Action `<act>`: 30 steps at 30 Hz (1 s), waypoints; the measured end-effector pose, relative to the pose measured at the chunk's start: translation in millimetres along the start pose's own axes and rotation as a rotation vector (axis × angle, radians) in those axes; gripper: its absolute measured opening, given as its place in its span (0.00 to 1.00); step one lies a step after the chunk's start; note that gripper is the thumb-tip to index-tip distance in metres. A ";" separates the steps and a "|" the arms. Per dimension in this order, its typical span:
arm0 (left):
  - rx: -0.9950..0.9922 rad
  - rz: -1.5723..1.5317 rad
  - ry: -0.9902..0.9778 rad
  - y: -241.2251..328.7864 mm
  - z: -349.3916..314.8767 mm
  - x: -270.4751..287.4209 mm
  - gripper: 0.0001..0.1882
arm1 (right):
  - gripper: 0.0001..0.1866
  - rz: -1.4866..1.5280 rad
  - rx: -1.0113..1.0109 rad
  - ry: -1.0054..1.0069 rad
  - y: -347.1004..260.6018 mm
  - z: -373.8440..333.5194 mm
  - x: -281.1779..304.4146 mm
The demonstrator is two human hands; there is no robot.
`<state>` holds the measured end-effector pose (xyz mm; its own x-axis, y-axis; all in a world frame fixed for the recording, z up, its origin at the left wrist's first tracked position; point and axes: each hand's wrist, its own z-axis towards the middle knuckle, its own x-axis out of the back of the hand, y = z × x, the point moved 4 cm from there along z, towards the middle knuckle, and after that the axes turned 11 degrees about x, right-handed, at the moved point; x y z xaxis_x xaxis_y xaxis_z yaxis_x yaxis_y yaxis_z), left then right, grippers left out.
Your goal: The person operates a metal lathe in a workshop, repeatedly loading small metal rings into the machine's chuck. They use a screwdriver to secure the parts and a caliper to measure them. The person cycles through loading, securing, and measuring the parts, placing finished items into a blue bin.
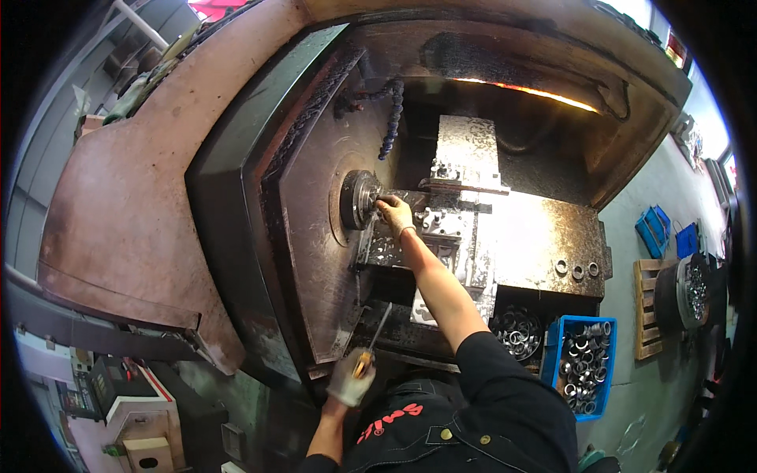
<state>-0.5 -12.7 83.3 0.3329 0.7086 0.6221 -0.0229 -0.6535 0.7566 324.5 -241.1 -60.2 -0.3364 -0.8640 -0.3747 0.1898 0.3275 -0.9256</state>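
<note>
My right hand (395,214), in a light glove, reaches into a lathe with its fingers pinched at the front of the round chuck (356,200). Whatever lies between those fingertips is hidden by the hand. Low and to the left, my gloved left hand (351,381) grips a screwdriver (363,364) by its yellow and black handle. Its long thin shaft (382,325) points up toward the machine's front edge. Just right of my right hand is the tool post (441,224), fixed on the metal slide.
Three metal rings (577,272) stand on the flat cover at the right. Below them are a round container of rings (516,333) and a blue crate (558,325) holding many more. A jointed coolant hose (392,118) hangs above the chuck. Farther right, a drum (669,293) rests on a wooden pallet (648,315).
</note>
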 end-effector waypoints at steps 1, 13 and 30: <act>0.091 -0.131 -0.103 -1.4 -17.8 7.5 0.14 | 0.11 -0.051 0.028 0.045 2.0 3.8 7.1; 0.460 -0.355 0.483 -81.2 -186.6 220.1 0.19 | 0.13 -0.291 0.229 -0.077 0.1 8.1 8.6; 0.059 0.591 0.521 -152.7 -92.2 313.0 0.33 | 0.14 -0.359 0.073 -0.002 -18.9 3.1 -2.3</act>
<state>20.2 333.4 181.1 -0.2033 0.2637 0.9429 -0.0032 -0.9632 0.2687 324.5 -246.5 -41.7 -0.3913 -0.9199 -0.0266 0.1253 -0.0246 -0.9918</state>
